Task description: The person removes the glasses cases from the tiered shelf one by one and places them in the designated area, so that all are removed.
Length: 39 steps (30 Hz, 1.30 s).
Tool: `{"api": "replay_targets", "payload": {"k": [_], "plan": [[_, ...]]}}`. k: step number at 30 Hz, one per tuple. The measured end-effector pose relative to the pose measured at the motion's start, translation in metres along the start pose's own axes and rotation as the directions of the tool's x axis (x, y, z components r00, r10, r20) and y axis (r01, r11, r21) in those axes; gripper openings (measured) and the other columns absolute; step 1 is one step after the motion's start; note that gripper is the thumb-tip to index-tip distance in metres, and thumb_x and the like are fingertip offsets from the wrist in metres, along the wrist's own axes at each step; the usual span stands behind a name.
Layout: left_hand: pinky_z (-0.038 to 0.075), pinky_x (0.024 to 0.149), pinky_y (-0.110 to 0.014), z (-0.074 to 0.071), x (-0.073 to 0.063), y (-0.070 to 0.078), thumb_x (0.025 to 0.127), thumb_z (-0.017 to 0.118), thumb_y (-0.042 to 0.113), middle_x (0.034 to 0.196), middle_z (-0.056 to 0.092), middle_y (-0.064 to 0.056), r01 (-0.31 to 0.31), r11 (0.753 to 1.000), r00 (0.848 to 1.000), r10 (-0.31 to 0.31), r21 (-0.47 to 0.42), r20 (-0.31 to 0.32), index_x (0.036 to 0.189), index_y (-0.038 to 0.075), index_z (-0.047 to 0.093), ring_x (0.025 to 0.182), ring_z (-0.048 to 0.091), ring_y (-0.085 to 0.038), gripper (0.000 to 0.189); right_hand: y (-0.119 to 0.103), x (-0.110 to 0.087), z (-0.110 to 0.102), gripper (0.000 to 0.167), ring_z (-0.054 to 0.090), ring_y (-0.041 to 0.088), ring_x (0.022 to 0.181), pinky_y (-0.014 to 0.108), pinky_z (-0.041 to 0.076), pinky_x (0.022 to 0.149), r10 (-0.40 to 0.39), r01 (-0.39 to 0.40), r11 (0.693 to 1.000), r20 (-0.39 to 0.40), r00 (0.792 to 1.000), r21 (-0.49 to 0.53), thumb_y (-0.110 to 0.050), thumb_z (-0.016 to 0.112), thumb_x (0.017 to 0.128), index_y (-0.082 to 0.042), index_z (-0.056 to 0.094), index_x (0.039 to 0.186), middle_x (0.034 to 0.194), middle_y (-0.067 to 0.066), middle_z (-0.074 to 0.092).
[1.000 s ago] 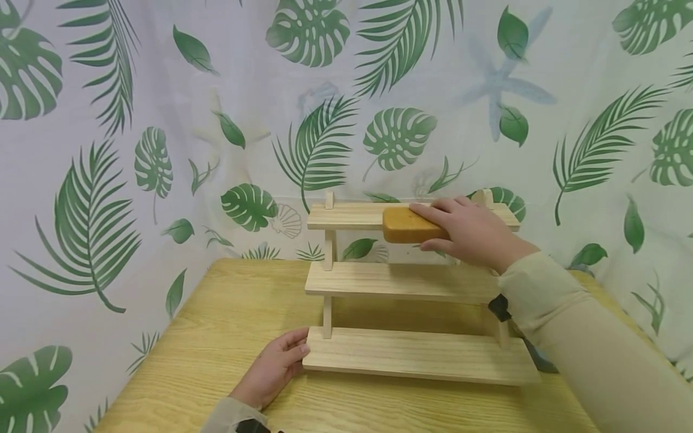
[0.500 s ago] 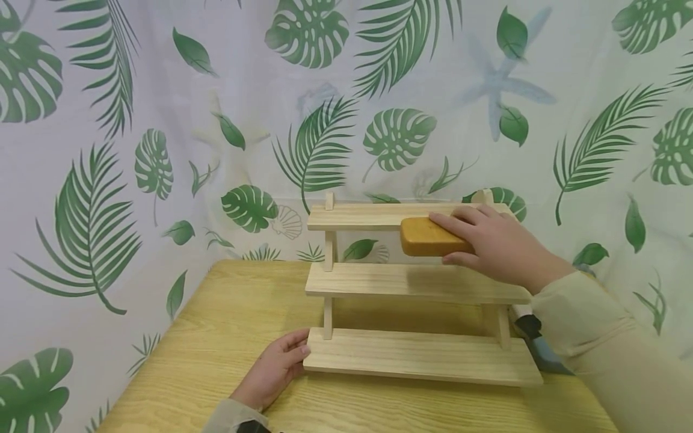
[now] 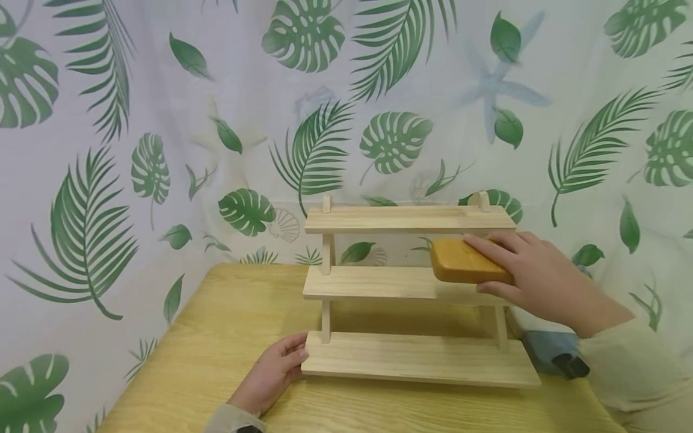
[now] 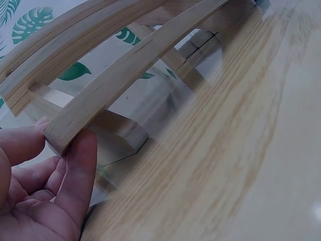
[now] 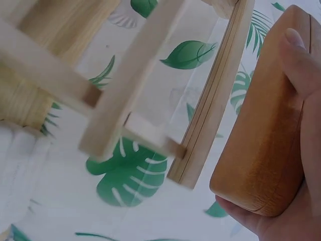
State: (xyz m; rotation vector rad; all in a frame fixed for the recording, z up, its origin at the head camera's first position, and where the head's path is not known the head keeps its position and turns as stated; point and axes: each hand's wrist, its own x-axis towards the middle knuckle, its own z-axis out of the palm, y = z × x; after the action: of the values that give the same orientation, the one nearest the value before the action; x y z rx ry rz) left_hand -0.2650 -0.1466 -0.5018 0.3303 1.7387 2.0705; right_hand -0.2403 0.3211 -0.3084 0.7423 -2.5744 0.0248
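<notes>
A three-tier wooden display rack stands on the table, its shelves stepping up toward the back. My left hand pinches the left end of the lowest shelf, thumb on top; the left wrist view shows the board's end between thumb and fingers. My right hand grips a rounded orange-brown block by its right part. That block is held in the air, in front of the right side of the middle and top shelves. Seen from the right wrist, the block is long, with a seam along one edge.
A blue-and-white object sits on the table to the right of the rack, partly hidden by my right arm. The yellow wood-grain table reaches back to a leaf-patterned curtain.
My right hand has carried the orange-brown block right and downward, away from the top shelf's front edge. The left hand keeps its pinch on the lowest shelf. More of the blue-and-white object shows.
</notes>
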Motion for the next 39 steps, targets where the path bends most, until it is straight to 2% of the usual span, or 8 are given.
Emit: {"api": "replay_targets", "payload": {"k": [8, 13, 19, 28, 31, 34, 36, 39], "plan": [[0.048, 0.103, -0.036, -0.007, -0.010, -0.005, 0.107, 0.055, 0.020, 0.142, 0.047, -0.023, 0.015, 1.000, 1.000, -0.015, 0.003, 0.002, 0.154, -0.013, 0.022, 0.124, 0.054, -0.026, 0.066, 0.001, -0.046, 0.016, 0.089, 0.058, 0.033, 0.102, 0.056, 0.050, 0.079, -0.022, 0.021, 1.000, -0.056, 0.998, -0.010, -0.043, 0.087, 0.076, -0.025, 0.047, 0.154, 0.128, 0.009, 0.059], [0.048, 0.103, -0.035, -0.010, -0.011, -0.002, 0.107, 0.055, 0.022, 0.145, 0.044, -0.025, 0.015, 1.000, 1.000, -0.015, 0.015, -0.008, 0.155, -0.013, 0.021, 0.127, 0.053, -0.028, 0.068, 0.007, -0.074, 0.024, 0.094, 0.055, 0.033, 0.104, 0.053, 0.046, 0.082, -0.008, 0.010, 1.000, -0.098, 0.995, 0.020, -0.042, 0.091, 0.069, -0.024, 0.050, 0.152, 0.125, 0.007, 0.060], [0.048, 0.103, -0.036, -0.007, -0.006, 0.001, 0.107, 0.056, 0.021, 0.144, 0.046, -0.024, -0.001, 1.000, 1.000, 0.001, 0.020, 0.003, 0.154, -0.012, 0.022, 0.126, 0.054, -0.028, 0.067, 0.021, -0.116, 0.030, 0.101, 0.054, 0.036, 0.108, 0.056, 0.048, 0.081, 0.147, -0.147, 0.988, -0.005, 0.989, 0.039, -0.043, 0.094, 0.066, -0.024, 0.047, 0.154, 0.125, 0.010, 0.061], [0.050, 0.101, -0.036, -0.001, 0.002, -0.002, 0.107, 0.055, 0.019, 0.141, 0.050, -0.022, -0.015, 1.000, 1.000, 0.015, 0.001, 0.023, 0.154, -0.012, 0.024, 0.122, 0.056, -0.027, 0.065, 0.049, -0.175, 0.051, 0.097, 0.058, 0.043, 0.099, 0.061, 0.048, 0.080, 0.325, -0.324, 0.945, 0.205, 0.923, -0.041, -0.056, 0.090, 0.065, -0.014, 0.054, 0.145, 0.119, 0.020, 0.062], [0.050, 0.101, -0.036, -0.001, 0.002, -0.002, 0.107, 0.055, 0.018, 0.140, 0.050, -0.022, -0.016, 1.000, 1.000, 0.016, -0.005, 0.016, 0.154, -0.011, 0.025, 0.122, 0.057, -0.026, 0.064, 0.064, -0.190, 0.061, 0.095, 0.059, 0.043, 0.098, 0.063, 0.048, 0.079, 0.312, -0.315, 0.949, 0.239, 0.919, -0.028, -0.056, 0.090, 0.063, -0.013, 0.055, 0.141, 0.117, 0.020, 0.062], [0.050, 0.100, -0.035, -0.001, 0.001, 0.000, 0.107, 0.055, 0.018, 0.139, 0.050, -0.022, -0.013, 1.000, 1.000, 0.013, -0.002, 0.009, 0.154, -0.012, 0.025, 0.121, 0.057, -0.025, 0.063, 0.076, -0.207, 0.076, 0.091, 0.062, 0.041, 0.093, 0.061, 0.051, 0.073, 0.246, -0.256, 0.966, 0.189, 0.951, 0.027, -0.052, 0.093, 0.062, -0.015, 0.057, 0.137, 0.116, 0.018, 0.062], [0.050, 0.100, -0.035, -0.001, 0.000, 0.000, 0.107, 0.055, 0.018, 0.139, 0.050, -0.021, -0.008, 1.000, 1.000, 0.008, -0.003, 0.006, 0.154, -0.011, 0.025, 0.121, 0.057, -0.025, 0.063, 0.081, -0.215, 0.085, 0.087, 0.063, 0.043, 0.092, 0.061, 0.052, 0.070, 0.215, -0.231, 0.971, 0.187, 0.958, 0.063, -0.049, 0.093, 0.064, -0.020, 0.056, 0.137, 0.118, 0.019, 0.061], [0.049, 0.101, -0.036, -0.002, 0.000, 0.001, 0.107, 0.054, 0.019, 0.141, 0.049, -0.022, -0.004, 1.000, 1.000, 0.004, -0.001, 0.004, 0.155, -0.011, 0.024, 0.122, 0.056, -0.026, 0.063, 0.087, -0.220, 0.096, 0.080, 0.062, 0.048, 0.096, 0.063, 0.052, 0.069, 0.208, -0.236, 0.967, 0.231, 0.951, 0.100, -0.047, 0.091, 0.069, -0.021, 0.057, 0.137, 0.124, 0.024, 0.058]]}}
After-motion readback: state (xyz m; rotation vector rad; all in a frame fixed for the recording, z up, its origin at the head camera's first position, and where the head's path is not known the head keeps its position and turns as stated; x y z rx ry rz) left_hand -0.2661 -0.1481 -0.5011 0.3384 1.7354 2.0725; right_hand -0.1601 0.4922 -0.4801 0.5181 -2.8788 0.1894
